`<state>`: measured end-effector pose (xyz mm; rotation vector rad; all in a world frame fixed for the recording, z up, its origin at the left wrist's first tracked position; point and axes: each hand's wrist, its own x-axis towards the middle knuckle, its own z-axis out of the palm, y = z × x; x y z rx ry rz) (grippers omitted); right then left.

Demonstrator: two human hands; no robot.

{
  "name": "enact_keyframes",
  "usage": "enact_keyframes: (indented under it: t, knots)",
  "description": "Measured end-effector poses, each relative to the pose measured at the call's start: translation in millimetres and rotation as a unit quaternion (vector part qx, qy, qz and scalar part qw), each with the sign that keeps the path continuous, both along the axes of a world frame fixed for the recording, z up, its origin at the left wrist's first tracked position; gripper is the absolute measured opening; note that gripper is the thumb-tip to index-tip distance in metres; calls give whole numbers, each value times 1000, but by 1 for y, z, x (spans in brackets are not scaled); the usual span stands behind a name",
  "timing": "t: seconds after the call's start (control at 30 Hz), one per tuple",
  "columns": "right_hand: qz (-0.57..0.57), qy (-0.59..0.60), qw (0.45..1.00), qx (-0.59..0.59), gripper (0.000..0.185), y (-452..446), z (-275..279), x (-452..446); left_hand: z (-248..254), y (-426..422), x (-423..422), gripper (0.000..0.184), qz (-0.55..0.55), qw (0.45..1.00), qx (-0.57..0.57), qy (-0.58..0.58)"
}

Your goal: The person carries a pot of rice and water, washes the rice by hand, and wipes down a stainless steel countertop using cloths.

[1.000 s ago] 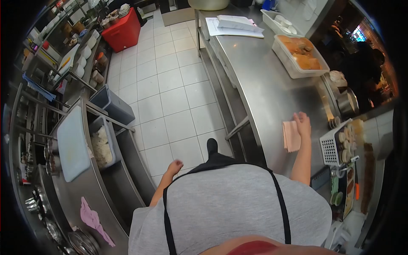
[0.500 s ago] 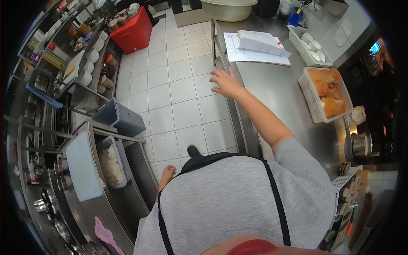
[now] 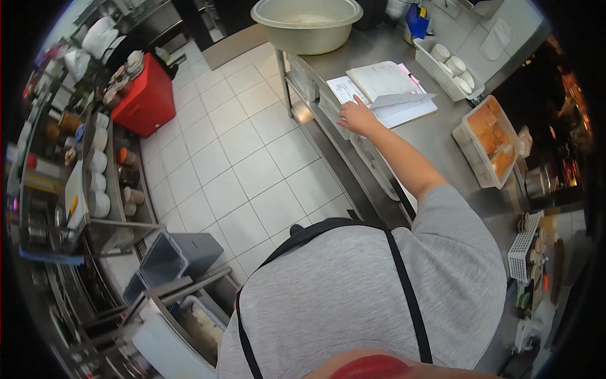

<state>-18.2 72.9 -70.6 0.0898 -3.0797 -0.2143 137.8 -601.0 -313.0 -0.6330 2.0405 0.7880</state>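
My right hand (image 3: pixel 358 118) is at the left edge of the steel counter (image 3: pixel 435 142), beside the near-left corner of the papers (image 3: pixel 407 112). Its fingers are spread, with nothing seen in them; whether a fingertip touches the paper is unclear. On top of the papers lies an open notebook (image 3: pixel 382 81) with a raised page, and a pink sheet (image 3: pixel 409 74) shows behind it. My left hand is out of sight behind my body. A white tub of orange food pieces (image 3: pixel 489 142) stands at the counter's right side.
A large pale basin (image 3: pixel 307 28) sits at the counter's far end. White cups fill a basket (image 3: pixel 449 69) by the wall. Across the tiled floor (image 3: pixel 233 164) are a red box (image 3: pixel 144 95) and a grey bin (image 3: pixel 183 252). Someone in a white top (image 3: pixel 101 38) stands at the far left.
My right hand left the folded cloth, swung forward over the counter's edge and reached the papers. My left hand dropped out of view. The view moved forward and turned.
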Motion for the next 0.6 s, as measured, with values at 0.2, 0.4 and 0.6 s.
enact_keyframes:
  t: [0.2, 0.4, 0.6]
  knots:
    - [-81, 53, 989, -108, 23, 16, 1, 27, 38, 62, -168, 20, 45, 986, 119, 108]
    - [-172, -52, 966, -185, 22, 44, 40, 18, 20, 172, -272, 25, -121, 963, 181, 156]
    - [-121, 214, 932, -266, 26, 85, 79, -87, 96, 313, -363, 40, -180, 944, 278, 4]
